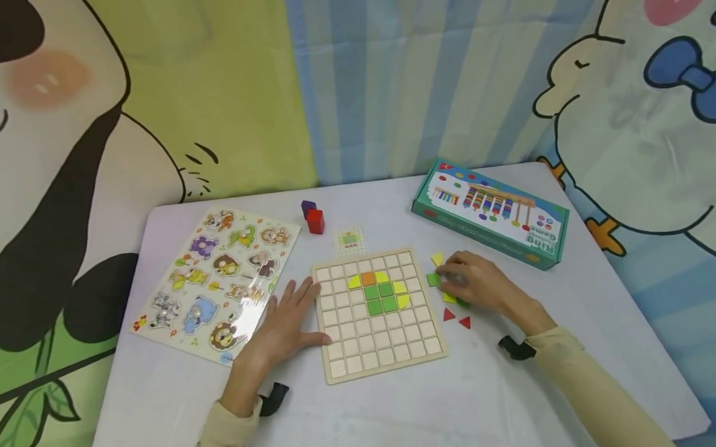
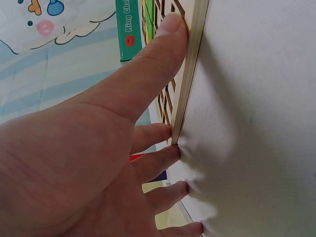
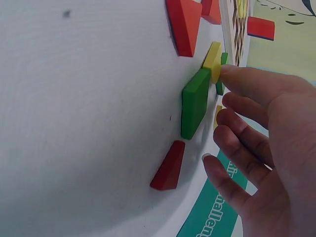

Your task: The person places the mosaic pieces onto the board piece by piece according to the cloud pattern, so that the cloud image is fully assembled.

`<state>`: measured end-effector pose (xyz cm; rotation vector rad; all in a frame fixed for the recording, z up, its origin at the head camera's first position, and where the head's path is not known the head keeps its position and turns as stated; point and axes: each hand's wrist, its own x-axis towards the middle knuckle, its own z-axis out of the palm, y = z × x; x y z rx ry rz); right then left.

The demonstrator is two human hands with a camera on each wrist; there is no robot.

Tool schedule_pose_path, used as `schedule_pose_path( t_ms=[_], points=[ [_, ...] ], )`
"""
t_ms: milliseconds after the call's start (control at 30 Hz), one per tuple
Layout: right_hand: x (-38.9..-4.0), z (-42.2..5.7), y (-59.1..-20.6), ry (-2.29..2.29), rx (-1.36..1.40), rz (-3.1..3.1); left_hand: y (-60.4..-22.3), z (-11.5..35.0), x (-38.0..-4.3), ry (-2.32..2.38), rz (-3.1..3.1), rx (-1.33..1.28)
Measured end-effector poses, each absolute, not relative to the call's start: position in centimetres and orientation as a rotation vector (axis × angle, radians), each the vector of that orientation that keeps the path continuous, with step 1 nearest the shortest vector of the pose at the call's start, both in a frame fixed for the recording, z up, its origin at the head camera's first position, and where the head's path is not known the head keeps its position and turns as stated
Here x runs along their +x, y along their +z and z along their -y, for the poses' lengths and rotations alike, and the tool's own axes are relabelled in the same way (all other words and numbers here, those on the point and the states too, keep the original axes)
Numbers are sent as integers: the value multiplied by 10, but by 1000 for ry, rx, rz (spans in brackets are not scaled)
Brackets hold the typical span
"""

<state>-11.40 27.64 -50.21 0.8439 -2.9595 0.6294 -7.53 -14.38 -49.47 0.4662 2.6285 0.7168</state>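
Note:
A wooden grid board (image 1: 387, 373) lies mid-table, with several green squares (image 1: 380, 298), yellow curved pieces (image 1: 401, 287) and one orange square (image 1: 368, 278) in its cells. My left hand (image 1: 284, 329) rests at the board's left edge, fingers spread; in the left wrist view its thumb (image 2: 165, 47) lies on the rim. Beside the board's right edge, my right hand (image 1: 481, 286) hovers low over loose pieces with loosely bent fingers. In the right wrist view its thumb is against or just beside a yellow piece (image 3: 212, 60), next to a green piece (image 3: 195, 104). Red pieces (image 3: 169, 167) lie nearby.
Behind the board lies a small pattern card (image 1: 349, 242). An animal picture puzzle (image 1: 173, 317) sits at the left, and red and purple blocks (image 1: 315, 221) stand at the back. A green Ring Game box (image 1: 487, 215) lies at the back right.

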Motion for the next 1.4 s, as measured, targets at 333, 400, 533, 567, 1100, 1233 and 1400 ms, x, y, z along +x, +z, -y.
schedule_pose_path(
  t_ms=[333,400,533,567,1100,1233,1400],
  points=[
    [-117,-272,-503,631,820,3002,-495,144,-76,693,-2641,462],
    [-117,-272,-503,643,826,3003,-495,144,-76,688,-2645,460],
    [-119,-270,-502,640,836,2979,-495,144,-76,683,-2645,457],
    [-120,-269,-501,640,844,2966,-495,144,-76,683,-2645,457],
    [-143,-186,-494,646,1176,2759,-495,145,-75,698,-2632,443],
    [-143,-165,-495,638,1269,2690,-494,144,-75,688,-2640,449],
    [-142,-147,-498,665,1332,2660,-492,145,-76,690,-2648,465]
  ],
)
